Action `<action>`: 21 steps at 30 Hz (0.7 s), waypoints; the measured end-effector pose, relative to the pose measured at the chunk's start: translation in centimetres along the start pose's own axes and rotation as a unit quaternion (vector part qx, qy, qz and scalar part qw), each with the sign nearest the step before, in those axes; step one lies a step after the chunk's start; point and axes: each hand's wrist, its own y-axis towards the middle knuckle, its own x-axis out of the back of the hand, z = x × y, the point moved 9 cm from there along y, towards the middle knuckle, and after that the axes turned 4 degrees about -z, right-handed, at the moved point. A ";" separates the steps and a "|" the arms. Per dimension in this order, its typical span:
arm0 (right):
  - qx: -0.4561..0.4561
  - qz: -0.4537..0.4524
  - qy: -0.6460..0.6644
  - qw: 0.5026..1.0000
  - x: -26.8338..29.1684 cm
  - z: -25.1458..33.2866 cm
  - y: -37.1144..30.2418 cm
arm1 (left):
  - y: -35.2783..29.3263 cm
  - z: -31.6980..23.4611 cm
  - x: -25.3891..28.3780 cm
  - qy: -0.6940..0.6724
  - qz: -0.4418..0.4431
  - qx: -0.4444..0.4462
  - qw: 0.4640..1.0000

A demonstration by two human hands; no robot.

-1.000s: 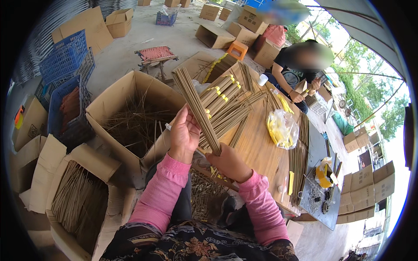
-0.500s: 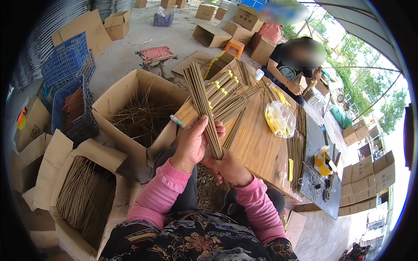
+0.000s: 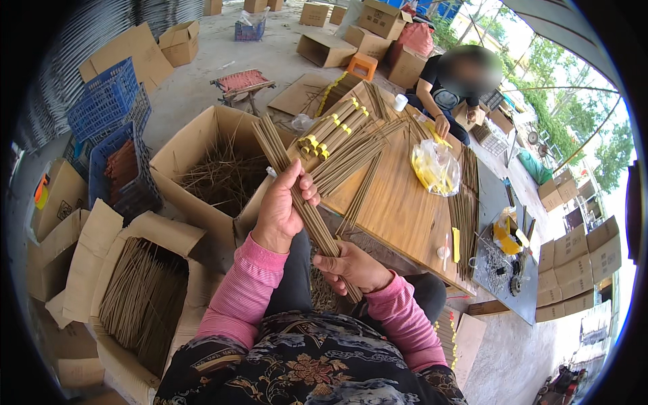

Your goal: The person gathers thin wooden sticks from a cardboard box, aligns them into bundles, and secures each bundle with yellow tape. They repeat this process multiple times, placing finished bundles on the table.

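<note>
While left hand (image 3: 282, 210) grip clamps stick bundle (image 3: 297, 196) mid-length, right hand (image 3: 356, 267) grip closes round lower end.

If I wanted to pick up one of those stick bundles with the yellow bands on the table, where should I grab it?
Probably grab a banded bundle around its middle, close to the yellow band, coming down from above. It lies flat on the wooden table, long and thin, so a middle grip should keep it balanced, and the band holds the sticks tight there. The loose sticks beside it would likely scatter.

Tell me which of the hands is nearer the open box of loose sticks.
Left. The left hand grips the stick bundle right beside the open box; the right hand holds its lower end, farther off.
</note>
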 end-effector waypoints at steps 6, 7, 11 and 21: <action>0.064 -0.008 -0.025 0.998 -0.2 0.5 -0.1 | -0.6 -1.6 -0.6 0.064 -0.011 -0.051 0.997; 0.079 -0.010 -0.017 0.997 -0.1 0.6 -0.1 | -0.7 -2.0 -0.7 0.073 -0.015 -0.063 0.995; 0.165 -0.034 -0.056 0.984 1.2 0.8 0.3 | -0.9 -2.8 -0.5 0.109 -0.037 -0.091 0.989; 0.266 -0.198 -0.261 0.907 2.8 2.1 -0.5 | -0.6 -3.6 1.4 0.145 -0.099 -0.121 0.977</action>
